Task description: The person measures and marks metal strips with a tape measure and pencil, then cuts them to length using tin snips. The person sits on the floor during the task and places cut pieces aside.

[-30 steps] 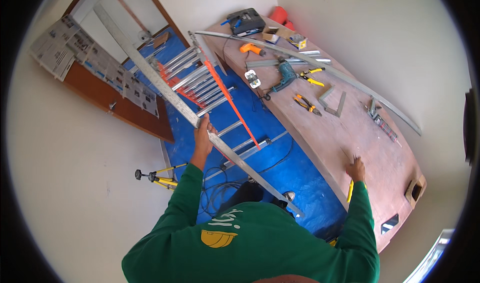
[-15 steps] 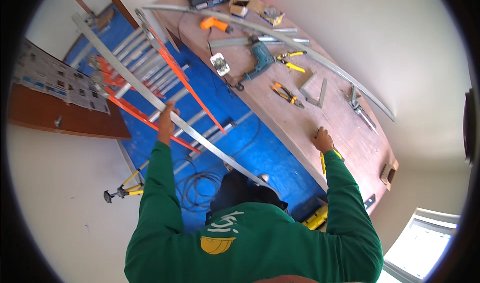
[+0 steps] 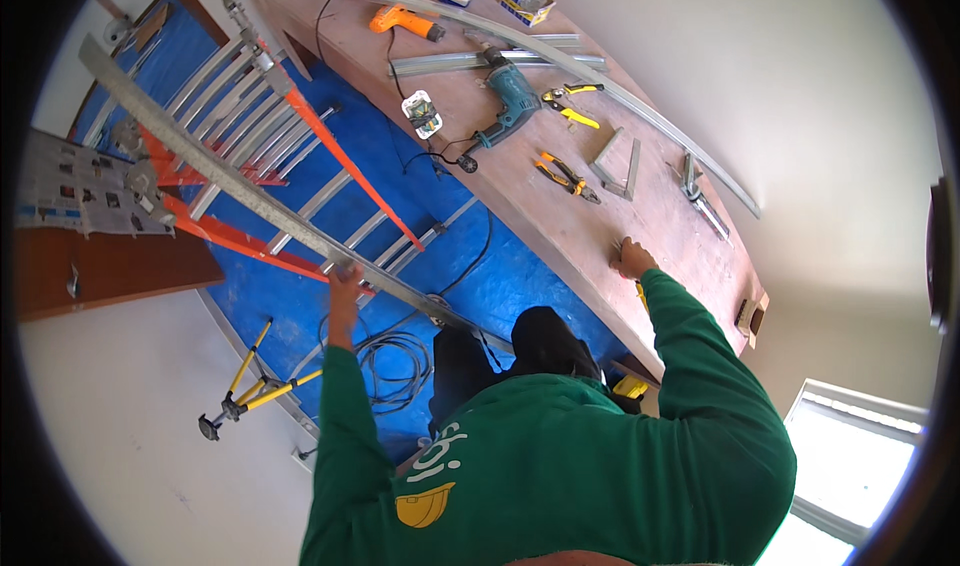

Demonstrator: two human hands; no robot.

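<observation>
My left hand [image 3: 345,294] is wrapped round a long metal bar [image 3: 235,194], which runs from the upper left down to my legs and passes in front of the ladder. Over the workbench, my right hand [image 3: 634,259] has its fingers closed, and what they hold, if anything, is hidden. Part of a yellow tool [image 3: 641,294] shows beside that wrist, mostly covered by the sleeve. Beyond the right hand lie orange-and-black pliers [image 3: 568,178], a bent metal channel piece [image 3: 617,164], yellow-handled snips [image 3: 573,106] and a caulking-gun-like tool [image 3: 704,198].
A teal corded drill [image 3: 511,101], an orange power tool [image 3: 406,23] and a long metal track [image 3: 570,54] lie on the workbench [image 3: 675,266]. An orange ladder [image 3: 355,181] stands left. A coiled cable [image 3: 398,371] and yellow tripod [image 3: 243,398] are on the blue-covered floor [image 3: 460,266].
My view has shifted, and my left hand with the metal bar has come lower and nearer my body. The right hand stays at the bench with its fingers closed.
</observation>
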